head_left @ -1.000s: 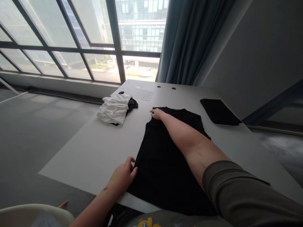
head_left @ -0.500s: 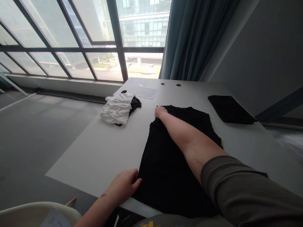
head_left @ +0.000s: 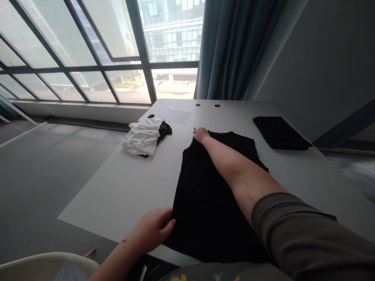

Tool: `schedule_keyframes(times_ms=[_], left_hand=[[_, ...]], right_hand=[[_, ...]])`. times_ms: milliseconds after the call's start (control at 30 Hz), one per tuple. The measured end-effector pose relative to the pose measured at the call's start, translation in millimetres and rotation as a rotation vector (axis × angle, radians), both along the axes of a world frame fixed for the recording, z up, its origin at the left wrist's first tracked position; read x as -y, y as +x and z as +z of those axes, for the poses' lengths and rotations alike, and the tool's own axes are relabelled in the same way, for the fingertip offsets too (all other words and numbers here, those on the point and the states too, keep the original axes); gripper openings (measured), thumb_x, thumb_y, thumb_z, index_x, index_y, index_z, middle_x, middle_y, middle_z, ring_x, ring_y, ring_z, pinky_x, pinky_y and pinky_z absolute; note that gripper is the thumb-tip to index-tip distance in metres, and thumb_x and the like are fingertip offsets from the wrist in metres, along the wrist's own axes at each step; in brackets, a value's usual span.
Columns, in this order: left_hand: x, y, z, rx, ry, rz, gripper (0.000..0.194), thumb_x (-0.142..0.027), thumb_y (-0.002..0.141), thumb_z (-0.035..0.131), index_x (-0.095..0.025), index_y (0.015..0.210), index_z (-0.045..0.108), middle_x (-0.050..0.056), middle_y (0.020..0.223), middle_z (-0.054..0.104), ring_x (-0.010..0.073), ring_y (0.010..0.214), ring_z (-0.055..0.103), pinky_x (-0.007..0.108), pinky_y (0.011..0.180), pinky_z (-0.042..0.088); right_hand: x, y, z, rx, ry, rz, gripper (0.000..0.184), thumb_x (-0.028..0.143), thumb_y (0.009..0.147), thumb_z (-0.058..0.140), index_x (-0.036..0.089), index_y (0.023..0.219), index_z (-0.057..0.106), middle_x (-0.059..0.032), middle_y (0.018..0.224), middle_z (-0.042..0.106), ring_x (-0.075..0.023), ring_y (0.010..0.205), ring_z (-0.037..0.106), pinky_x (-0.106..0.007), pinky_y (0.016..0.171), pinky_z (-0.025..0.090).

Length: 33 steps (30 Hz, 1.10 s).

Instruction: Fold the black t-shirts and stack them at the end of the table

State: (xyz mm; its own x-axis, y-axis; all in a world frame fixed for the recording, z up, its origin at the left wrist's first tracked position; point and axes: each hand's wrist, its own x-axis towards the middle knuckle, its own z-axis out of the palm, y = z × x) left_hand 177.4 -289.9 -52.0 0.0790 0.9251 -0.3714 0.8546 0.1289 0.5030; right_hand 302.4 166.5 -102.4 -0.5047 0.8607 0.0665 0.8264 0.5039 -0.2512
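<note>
- We see a black T-shirt [head_left: 205, 195] lying flat on the white table [head_left: 123, 191], low in the centre of the frame.
- Our left hand [head_left: 154, 230] sits at the garment's near left edge, fingers curled onto the cloth; whether they pinch it we cannot tell.
- Our right hand [head_left: 201, 134] reaches to the far left corner, fingers closed on the fabric.
- A crumpled white garment [head_left: 142, 136] lies left of centre; a folded black cloth [head_left: 279, 132] lies at the right.

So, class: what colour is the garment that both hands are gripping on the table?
Plain black garment, seen in the head view, with the left hand and right hand at its edge.
</note>
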Motion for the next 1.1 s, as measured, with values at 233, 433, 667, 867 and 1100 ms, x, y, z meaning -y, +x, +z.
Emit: schedule_keyframes(times_ms=[233, 433, 667, 867, 1100], left_hand=[[-6.2, 17.7, 13.2, 0.009, 0.066, -0.096, 0.024, -0.033, 0.092, 0.051, -0.024, 0.072, 0.041, -0.001, 0.071, 0.057, 0.016, 0.067, 0.05, 0.03, 0.063, 0.035], [-14.7, 40.8, 24.6, -0.031, 0.088, -0.217, 0.02, -0.027, 0.087, 0.055, -0.024, 0.071, 0.043, -0.001, 0.069, 0.058, 0.0159, 0.066, 0.052, 0.031, 0.061, 0.034], [-31.1, 75.2, 26.1, -0.139, 0.04, -0.419, 0.015, -0.03, 0.085, 0.06, -0.023, 0.074, 0.052, 0.0, 0.068, 0.061, 0.0168, 0.066, 0.06, 0.028, 0.058, 0.035], [-47.0, 95.0, 20.7, -0.105, -0.023, -0.571, 0.021, -0.04, 0.088, 0.067, -0.024, 0.075, 0.062, -0.002, 0.063, 0.062, 0.0163, 0.062, 0.062, 0.027, 0.052, 0.031], [-59.2, 106.7, 2.5, -0.042, 0.048, -0.559, 0.03, -0.049, 0.097, 0.06, -0.024, 0.085, 0.067, 0.0, 0.073, 0.069, 0.0171, 0.068, 0.065, 0.026, 0.062, 0.045]], right_hand=[[8.8, 38.4, 2.5, -0.189, 0.028, -0.168, 0.034, 0.038, 0.099, 0.059, 0.018, 0.116, 0.081, -0.0082, 0.117, 0.078, -0.0242, 0.112, 0.069, -0.029, 0.099, 0.049], [2.8, 71.4, -3.2, -0.281, 0.005, -0.318, 0.04, 0.039, 0.096, 0.063, 0.016, 0.124, 0.077, -0.0101, 0.124, 0.076, -0.0257, 0.117, 0.07, -0.032, 0.103, 0.051], [6.9, 99.2, -24.9, -0.255, 0.013, -0.349, 0.036, 0.031, 0.09, 0.066, 0.018, 0.122, 0.078, -0.0088, 0.127, 0.076, -0.0251, 0.123, 0.068, -0.031, 0.109, 0.049], [13.8, 110.0, -39.5, -0.194, 0.057, -0.34, 0.041, 0.024, 0.093, 0.057, 0.014, 0.13, 0.074, -0.013, 0.131, 0.073, -0.0255, 0.126, 0.066, -0.031, 0.109, 0.047], [23.5, 111.8, -41.8, -0.108, 0.067, -0.27, 0.043, 0.021, 0.095, 0.051, 0.005, 0.129, 0.072, -0.0218, 0.135, 0.068, -0.0314, 0.145, 0.046, -0.036, 0.115, 0.041]])
